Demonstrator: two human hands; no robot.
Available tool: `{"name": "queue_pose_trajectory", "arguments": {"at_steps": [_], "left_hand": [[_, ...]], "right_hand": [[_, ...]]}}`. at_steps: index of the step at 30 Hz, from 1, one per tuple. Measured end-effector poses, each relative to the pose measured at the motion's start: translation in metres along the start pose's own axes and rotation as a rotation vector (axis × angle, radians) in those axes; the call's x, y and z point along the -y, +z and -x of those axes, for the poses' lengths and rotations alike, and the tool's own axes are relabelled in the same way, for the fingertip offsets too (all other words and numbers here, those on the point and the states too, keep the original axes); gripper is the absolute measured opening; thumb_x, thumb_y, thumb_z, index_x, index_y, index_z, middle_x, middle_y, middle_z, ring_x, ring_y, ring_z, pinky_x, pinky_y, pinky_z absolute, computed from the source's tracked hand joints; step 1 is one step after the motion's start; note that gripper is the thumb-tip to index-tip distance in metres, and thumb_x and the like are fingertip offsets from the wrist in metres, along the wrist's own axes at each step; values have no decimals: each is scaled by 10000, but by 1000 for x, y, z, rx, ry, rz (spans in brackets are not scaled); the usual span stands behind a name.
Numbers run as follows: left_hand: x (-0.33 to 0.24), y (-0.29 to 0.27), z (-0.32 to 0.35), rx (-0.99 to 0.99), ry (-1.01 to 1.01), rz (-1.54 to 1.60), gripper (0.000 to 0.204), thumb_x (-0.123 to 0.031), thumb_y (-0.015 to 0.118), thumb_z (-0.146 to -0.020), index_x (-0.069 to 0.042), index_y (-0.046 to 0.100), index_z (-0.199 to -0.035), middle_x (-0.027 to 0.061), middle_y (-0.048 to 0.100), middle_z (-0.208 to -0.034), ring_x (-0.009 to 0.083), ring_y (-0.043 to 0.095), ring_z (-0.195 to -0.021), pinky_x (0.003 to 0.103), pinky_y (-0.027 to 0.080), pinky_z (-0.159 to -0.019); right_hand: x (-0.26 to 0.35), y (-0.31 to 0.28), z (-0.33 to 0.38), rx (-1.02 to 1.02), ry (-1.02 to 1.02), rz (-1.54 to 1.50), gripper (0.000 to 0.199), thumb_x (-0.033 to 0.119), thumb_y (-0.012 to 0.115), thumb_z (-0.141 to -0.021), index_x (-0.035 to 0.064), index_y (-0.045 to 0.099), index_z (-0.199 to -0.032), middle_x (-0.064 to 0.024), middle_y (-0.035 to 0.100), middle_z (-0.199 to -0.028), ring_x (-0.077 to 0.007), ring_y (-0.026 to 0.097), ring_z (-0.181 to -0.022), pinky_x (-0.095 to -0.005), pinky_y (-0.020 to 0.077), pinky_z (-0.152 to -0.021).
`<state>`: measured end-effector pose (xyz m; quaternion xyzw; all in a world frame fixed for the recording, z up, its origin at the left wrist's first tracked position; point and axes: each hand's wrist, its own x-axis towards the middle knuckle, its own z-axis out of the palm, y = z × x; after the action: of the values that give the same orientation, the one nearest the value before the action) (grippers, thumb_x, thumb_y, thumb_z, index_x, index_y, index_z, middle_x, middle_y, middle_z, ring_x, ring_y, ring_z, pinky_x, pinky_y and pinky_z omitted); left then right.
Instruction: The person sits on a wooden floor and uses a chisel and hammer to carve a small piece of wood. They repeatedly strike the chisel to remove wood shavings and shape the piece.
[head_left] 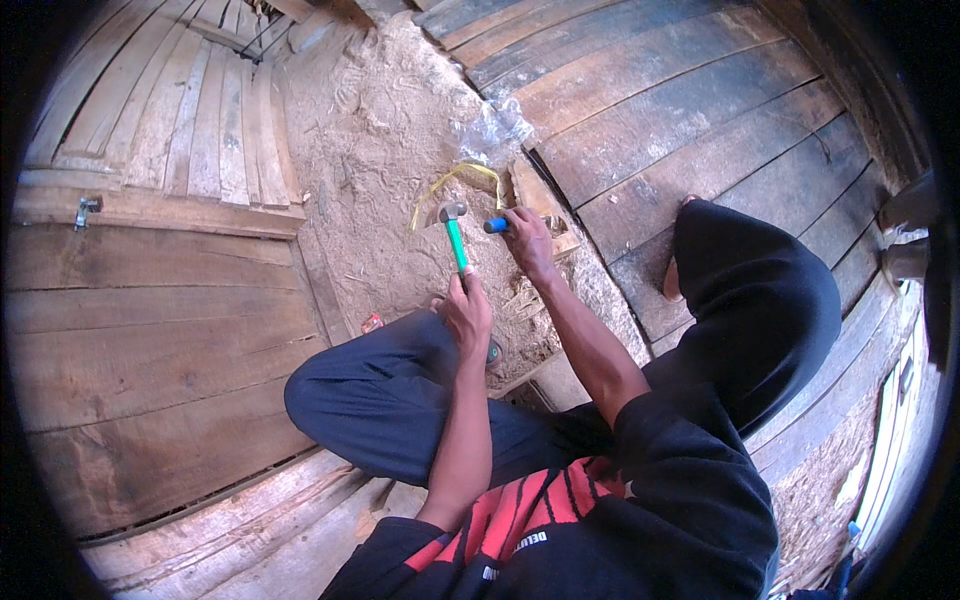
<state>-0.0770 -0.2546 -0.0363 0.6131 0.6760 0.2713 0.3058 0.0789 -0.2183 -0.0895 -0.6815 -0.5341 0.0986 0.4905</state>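
Note:
My left hand (467, 308) is closed round the lower part of a claw hammer's green handle. The hammer (456, 238) points away from me, its metal head at the far end. To its right, my right hand (527, 240) is closed on a tool with a blue cylindrical handle (495, 226); the handle sticks out to the left, toward the hammer head, without touching it. The rest of that tool is hidden by my fingers. Just beyond my right hand lies a piece of wood (536, 190), and a yellow strap (455, 172) curves over the sawdust near the hammer head.
Sawdust (350, 130) covers the ground between wooden planks (160, 330) on the left and a plank platform (690, 130) on the right. Clear plastic wrap (495, 130) lies beyond the strap. A small red wrapper (372, 323) is near my left knee.

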Motion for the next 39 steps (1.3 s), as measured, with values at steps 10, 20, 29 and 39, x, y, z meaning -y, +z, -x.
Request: {"name": "queue_pose_trajectory", "arguments": {"at_steps": [10, 20, 29, 39], "left_hand": [[-111, -92, -32, 417, 243, 17, 290, -327, 492, -984, -71, 516, -850, -39, 465, -616, 45, 452, -472, 221, 365, -390], [-186, -128, -81, 619, 785, -498, 296, -247, 511, -948, 3, 581, -1090, 183, 616, -726, 377, 613, -674, 475, 489, -669], [-161, -41, -102, 584, 849, -416, 201, -157, 493, -928, 13, 601, -938, 124, 580, -581, 211, 573, -447, 372, 484, -392], [-141, -26, -91, 514, 853, -282, 186, -114, 486, -917, 29, 605, -907, 109, 561, -555, 194, 539, -404, 359, 456, -349]], "right_hand": [[-54, 3, -31, 96, 148, -248, 272, 280, 662, -869, 27, 622, -959, -152, 642, -803, -282, 606, -723, -371, 478, -676], [-104, -19, -45, 244, 390, -490, 286, 249, 653, -839, 10, 631, -995, -80, 667, -715, -156, 634, -698, -306, 497, -653], [-85, -37, -51, 245, 353, -450, 224, 170, 615, -899, -34, 624, -993, -106, 668, -770, -173, 635, -727, -313, 498, -672], [-83, -28, -54, 247, 399, -583, 184, 71, 564, -813, -31, 600, -961, -89, 614, -785, -183, 638, -680, -309, 503, -630]]}}
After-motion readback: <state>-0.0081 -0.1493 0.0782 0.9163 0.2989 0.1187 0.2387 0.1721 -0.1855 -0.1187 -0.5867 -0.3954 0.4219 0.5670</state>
